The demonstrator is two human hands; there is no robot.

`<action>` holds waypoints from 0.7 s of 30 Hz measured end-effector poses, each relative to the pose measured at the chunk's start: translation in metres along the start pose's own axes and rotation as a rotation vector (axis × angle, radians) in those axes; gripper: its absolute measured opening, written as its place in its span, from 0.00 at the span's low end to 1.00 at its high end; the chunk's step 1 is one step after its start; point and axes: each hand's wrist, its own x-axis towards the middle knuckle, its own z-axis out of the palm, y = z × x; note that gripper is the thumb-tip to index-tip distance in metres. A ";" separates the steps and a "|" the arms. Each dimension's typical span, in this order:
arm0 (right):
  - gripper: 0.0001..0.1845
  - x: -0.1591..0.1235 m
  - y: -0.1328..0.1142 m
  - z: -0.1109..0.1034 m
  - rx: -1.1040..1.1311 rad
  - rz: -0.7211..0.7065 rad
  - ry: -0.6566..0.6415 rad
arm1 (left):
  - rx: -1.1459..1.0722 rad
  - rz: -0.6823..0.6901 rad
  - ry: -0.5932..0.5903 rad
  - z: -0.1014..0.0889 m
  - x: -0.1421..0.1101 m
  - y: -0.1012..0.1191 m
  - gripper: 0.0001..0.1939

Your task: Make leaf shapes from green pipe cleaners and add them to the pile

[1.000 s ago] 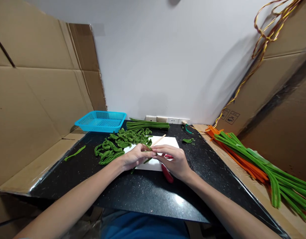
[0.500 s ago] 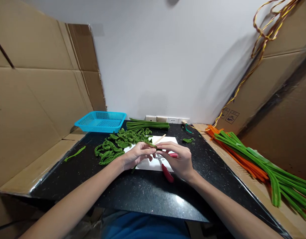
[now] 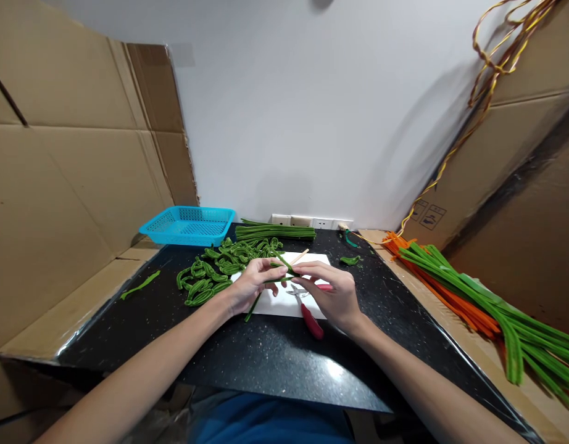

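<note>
Curled green pcs (image 3: pixel 231 259) are piled on the desk (image 3: pixel 141 317) near L hand (image 3: pixel 251 287) & could be scattered if brushed. The green strip (image 3: pixel 283 259) is held btwn both hands above the white sheet (image 3: pixel 273 306), each grip pinched almost closed on it; if pinched unevenly, it may be sprung loose. Red-handled pliers (image 3: pixel 310 320), partly under R hand (image 3: pixel 334 293), could be snagged if it's lowered.
</note>
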 end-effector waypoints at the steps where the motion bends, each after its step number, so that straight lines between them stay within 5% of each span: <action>1: 0.12 0.000 0.001 0.000 -0.008 -0.004 -0.003 | 0.001 0.007 0.008 0.000 0.000 0.000 0.18; 21: 0.10 -0.001 -0.001 0.002 -0.043 0.085 -0.025 | -0.063 -0.088 -0.014 0.000 -0.002 0.000 0.17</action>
